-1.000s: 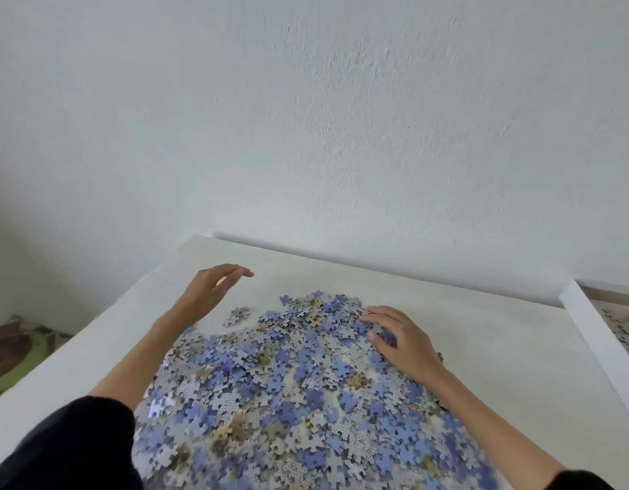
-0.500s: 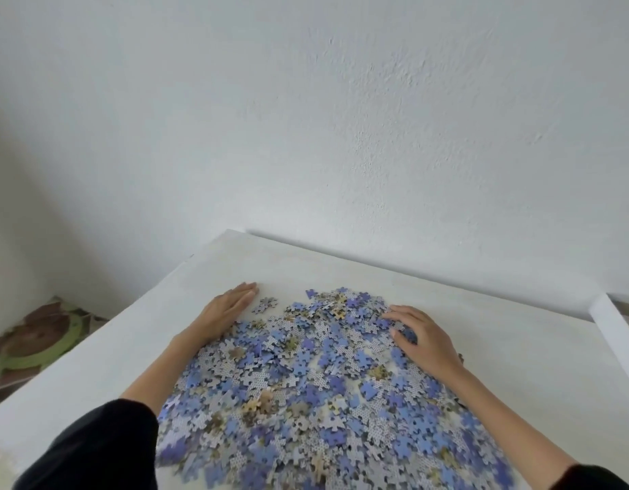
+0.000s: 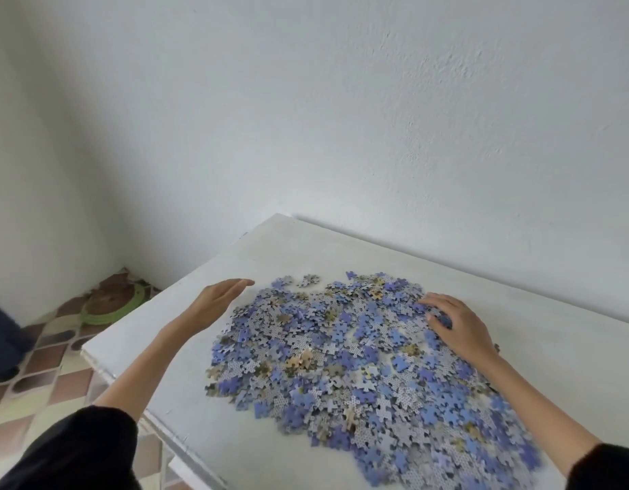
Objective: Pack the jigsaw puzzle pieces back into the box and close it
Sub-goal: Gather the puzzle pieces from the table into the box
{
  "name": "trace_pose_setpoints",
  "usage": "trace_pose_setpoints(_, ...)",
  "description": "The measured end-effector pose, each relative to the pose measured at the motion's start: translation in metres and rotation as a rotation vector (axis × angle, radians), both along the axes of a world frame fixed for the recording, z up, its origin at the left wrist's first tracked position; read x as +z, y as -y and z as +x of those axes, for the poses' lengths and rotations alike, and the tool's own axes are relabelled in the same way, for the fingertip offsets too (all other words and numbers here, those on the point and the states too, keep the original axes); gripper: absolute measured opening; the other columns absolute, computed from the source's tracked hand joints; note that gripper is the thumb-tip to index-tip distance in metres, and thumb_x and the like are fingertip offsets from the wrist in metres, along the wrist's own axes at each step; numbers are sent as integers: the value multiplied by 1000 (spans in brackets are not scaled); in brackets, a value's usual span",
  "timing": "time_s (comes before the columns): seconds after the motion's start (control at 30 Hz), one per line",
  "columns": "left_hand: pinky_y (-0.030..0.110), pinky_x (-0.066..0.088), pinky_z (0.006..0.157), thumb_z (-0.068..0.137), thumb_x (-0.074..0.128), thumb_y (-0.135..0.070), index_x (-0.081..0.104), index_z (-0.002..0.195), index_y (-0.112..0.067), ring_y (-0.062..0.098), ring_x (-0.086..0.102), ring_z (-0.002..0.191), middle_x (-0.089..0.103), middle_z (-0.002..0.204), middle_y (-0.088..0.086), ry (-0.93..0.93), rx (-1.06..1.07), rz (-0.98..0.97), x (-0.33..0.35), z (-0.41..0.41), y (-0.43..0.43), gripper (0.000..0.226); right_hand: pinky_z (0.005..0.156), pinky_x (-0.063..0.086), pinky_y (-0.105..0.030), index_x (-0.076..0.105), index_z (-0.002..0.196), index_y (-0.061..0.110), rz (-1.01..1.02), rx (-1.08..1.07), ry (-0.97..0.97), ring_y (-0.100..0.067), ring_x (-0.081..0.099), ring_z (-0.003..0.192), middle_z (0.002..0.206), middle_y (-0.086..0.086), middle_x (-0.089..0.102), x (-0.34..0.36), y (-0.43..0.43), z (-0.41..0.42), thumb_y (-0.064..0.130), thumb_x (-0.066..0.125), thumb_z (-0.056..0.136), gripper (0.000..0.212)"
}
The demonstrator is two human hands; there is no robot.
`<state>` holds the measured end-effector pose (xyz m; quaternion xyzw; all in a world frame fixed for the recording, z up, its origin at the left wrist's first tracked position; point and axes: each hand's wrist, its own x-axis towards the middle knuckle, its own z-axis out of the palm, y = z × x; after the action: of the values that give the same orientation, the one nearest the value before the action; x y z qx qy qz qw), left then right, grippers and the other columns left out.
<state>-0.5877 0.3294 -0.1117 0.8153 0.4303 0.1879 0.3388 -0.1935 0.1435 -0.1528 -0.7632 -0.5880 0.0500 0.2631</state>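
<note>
Nearest the viewer, two dark sleeves (image 3: 76, 454) fill the bottom corners, and bare forearms reach out over a white surface (image 3: 571, 348). Between the arms lie the jigsaw puzzle pieces (image 3: 341, 369), a loose heap of blue, grey and a few tan bits spreading from the near right to the middle of the surface.

Farther out on the left, the left hand (image 3: 219, 300) stands on its edge just beside the heap, its palm facing the pieces. Its fingers (image 3: 238, 284) are straight, close together and hold nothing. Half a second ago this hand lay flat at the heap's far left rim.

On the far right the right hand (image 3: 458, 325) rests on the pieces as before. Its fingers (image 3: 436, 298) are spread and lightly bent, tips on the heap, gripping nothing.

A small stray cluster (image 3: 309, 280) sits just beyond the heap. The view has swung left: the white box edge seen earlier at the right is out of frame. More tiled floor (image 3: 48, 358), with a green-rimmed round thing (image 3: 109, 304), shows at the left. A pale wall (image 3: 341, 118) stands behind.
</note>
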Motion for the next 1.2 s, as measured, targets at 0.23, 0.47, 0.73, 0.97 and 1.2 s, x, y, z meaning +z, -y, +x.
trace_pose_setpoints(0.23, 32, 13, 114, 93, 23, -55, 30, 143, -18, 17, 21, 141, 27, 152, 3, -106, 105, 87, -27, -14, 55, 63, 89, 50, -40, 55, 121, 29, -1, -3, 37, -17, 44, 126, 135, 4, 49, 2, -1, -5, 26, 50, 92, 29)
trace_pose_setpoints(0.47, 36, 21, 111, 61, -1, -92, 28, 145, -19, 18, 28, 137, 28, 151, 3, -67, 182, 152, -34, 26, 76, 115, 97, 40, -39, 55, 122, 26, -16, -1, -24, -19, 41, 128, 137, 2, 47, 6, 2, -8, 25, 52, 92, 31)
trace_pose_setpoints(0.73, 45, -1, 115, 69, 14, -89, 18, 143, -38, 6, 4, 141, 9, 151, -15, -127, -197, 376, -8, 41, 92, 90, 112, 18, -46, 41, 131, 37, -3, 51, -100, -16, 32, 133, 142, 5, 37, 24, 45, -44, 87, 17, 66, 85)
trace_pose_setpoints(0.97, 48, -24, 107, 47, 18, -97, -16, 140, -45, 15, -28, 138, -24, 151, -8, -386, -443, 404, -26, 75, 128, 111, 109, -11, -46, -18, 134, 53, -357, 205, 70, -17, -20, 138, 147, 7, -30, 16, 96, -98, 100, 10, 39, 110)
trace_pose_setpoints(1.2, 50, -28, 101, 46, 28, -95, -24, 138, -46, 19, -37, 134, -33, 150, -4, -398, -459, 389, -29, 97, 128, 117, 102, -19, -47, -36, 127, 49, -424, 173, 130, -26, -34, 132, 140, -2, -45, 16, 94, -114, 96, 19, 34, 118)
